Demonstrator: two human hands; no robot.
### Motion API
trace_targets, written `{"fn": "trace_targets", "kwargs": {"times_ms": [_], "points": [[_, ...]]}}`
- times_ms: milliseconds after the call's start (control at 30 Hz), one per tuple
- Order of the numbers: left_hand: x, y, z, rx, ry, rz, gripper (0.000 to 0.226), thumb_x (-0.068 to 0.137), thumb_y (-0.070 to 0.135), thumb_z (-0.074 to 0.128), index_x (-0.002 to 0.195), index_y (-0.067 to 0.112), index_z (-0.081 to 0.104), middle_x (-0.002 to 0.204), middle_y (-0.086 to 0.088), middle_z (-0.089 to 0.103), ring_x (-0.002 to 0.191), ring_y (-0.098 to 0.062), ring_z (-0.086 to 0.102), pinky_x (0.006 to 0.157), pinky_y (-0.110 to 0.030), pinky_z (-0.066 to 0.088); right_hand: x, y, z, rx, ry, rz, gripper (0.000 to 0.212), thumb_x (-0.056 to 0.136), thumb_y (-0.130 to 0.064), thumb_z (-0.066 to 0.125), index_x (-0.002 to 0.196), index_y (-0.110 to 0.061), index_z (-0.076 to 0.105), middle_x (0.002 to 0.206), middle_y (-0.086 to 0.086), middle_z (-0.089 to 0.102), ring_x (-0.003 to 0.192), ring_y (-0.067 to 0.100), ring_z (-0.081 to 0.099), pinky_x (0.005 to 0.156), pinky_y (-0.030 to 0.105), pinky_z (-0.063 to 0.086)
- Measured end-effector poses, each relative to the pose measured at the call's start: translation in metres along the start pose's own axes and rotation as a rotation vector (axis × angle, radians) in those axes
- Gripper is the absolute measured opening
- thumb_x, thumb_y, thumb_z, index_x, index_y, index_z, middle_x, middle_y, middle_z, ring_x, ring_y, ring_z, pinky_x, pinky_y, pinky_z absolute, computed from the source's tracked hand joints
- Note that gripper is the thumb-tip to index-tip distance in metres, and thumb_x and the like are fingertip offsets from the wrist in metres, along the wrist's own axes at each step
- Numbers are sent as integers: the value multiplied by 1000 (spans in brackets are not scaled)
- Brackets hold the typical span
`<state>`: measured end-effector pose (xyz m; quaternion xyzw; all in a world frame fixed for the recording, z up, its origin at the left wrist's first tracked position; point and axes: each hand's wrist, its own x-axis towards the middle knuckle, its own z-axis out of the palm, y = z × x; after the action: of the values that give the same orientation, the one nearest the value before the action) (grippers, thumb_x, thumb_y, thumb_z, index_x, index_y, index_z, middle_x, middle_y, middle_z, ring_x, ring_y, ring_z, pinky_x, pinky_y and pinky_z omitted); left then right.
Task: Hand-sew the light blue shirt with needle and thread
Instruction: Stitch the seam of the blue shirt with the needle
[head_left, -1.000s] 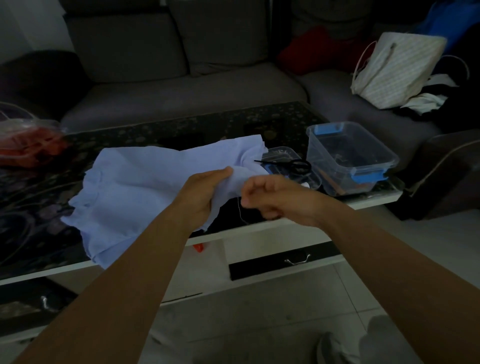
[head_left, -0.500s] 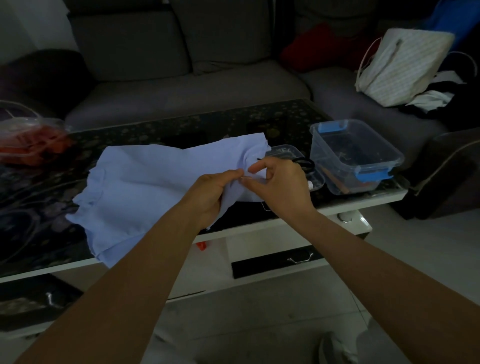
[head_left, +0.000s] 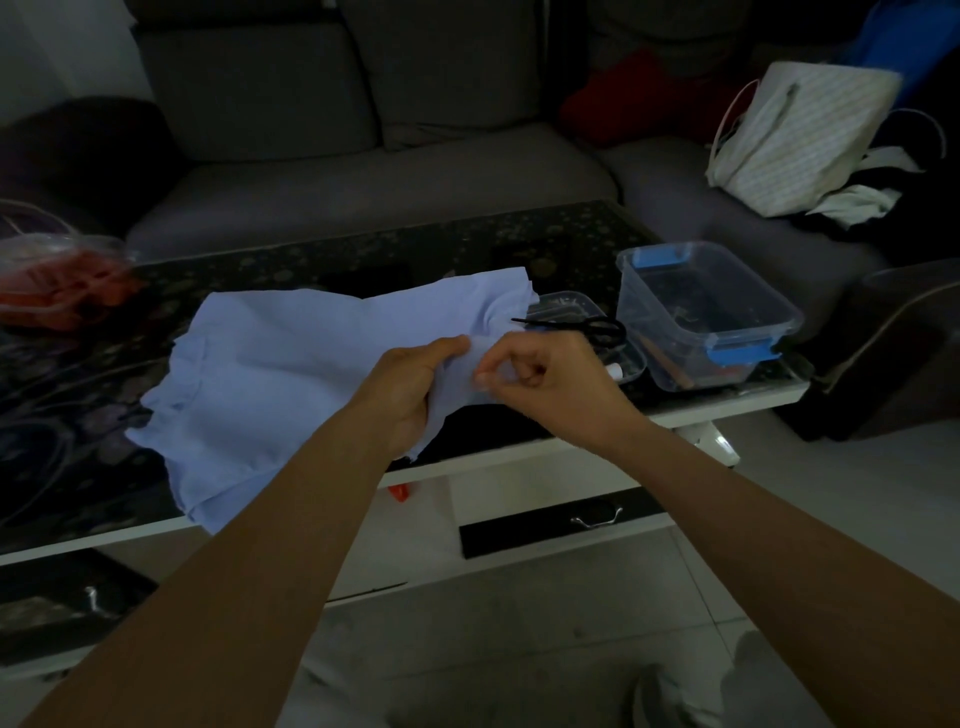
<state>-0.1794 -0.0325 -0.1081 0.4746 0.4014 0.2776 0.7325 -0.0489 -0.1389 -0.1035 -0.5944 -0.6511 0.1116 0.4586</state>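
Across the dark table (head_left: 363, 260) sprawls the light blue shirt (head_left: 291, 374), its near corner lifted off the edge. Our left hand (head_left: 410, 384) grips that fold. Our right hand (head_left: 545, 379) meets it, thumb and forefinger pinched at the cloth (needle too small to see). In this gloom we could prick the left thumb or catch a second layer.
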Motion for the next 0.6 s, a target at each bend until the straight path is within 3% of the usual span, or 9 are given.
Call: {"fn": "trace_targets", "kwargs": {"times_ms": [67,167,333,400,533,600], "points": [[-2,2,1,0,18,-8,24,92,18,58,106,0,65,106,-16,68,97,-25,64,89,-30,51,-5,-4,0,54,-263,41,3,85,-15,72,84,-14,74,50,-2,43,48,7,37,54,20,37],[-2,3,0,22,69,-16,31,89,23,63,110,1,65,109,-16,68,103,-28,63,95,-36,50,-11,-6,3,68,-587,107,5,86,-21,72,87,-18,75,52,-6,44,51,8,37,57,23,36],[3,1,0,37,138,39,38,88,24,65,117,1,62,119,-16,63,115,-29,57,105,-41,43,-14,0,4,-19,-683,154,5,85,-25,72,86,-21,74,49,-10,37,50,8,35,55,23,32],[3,3,1,44,137,33,41,87,26,66,119,1,61,120,-17,63,115,-29,56,106,-42,42,-13,0,1,25,-596,174,7,85,-24,72,87,-18,74,47,-10,40,47,7,35,54,20,33],[0,4,2,45,47,26,33,92,22,59,118,2,61,121,-17,64,116,-28,58,107,-40,42,-3,5,2,9,-54,120,11,82,-21,75,77,-15,68,48,-5,40,45,7,35,54,23,36],[-3,2,3,40,9,38,31,95,20,54,119,2,60,124,-16,62,117,-25,57,108,-37,41,0,8,4,-42,129,118,14,82,-25,75,79,-14,67,48,-4,44,44,7,37,54,23,38]]}}
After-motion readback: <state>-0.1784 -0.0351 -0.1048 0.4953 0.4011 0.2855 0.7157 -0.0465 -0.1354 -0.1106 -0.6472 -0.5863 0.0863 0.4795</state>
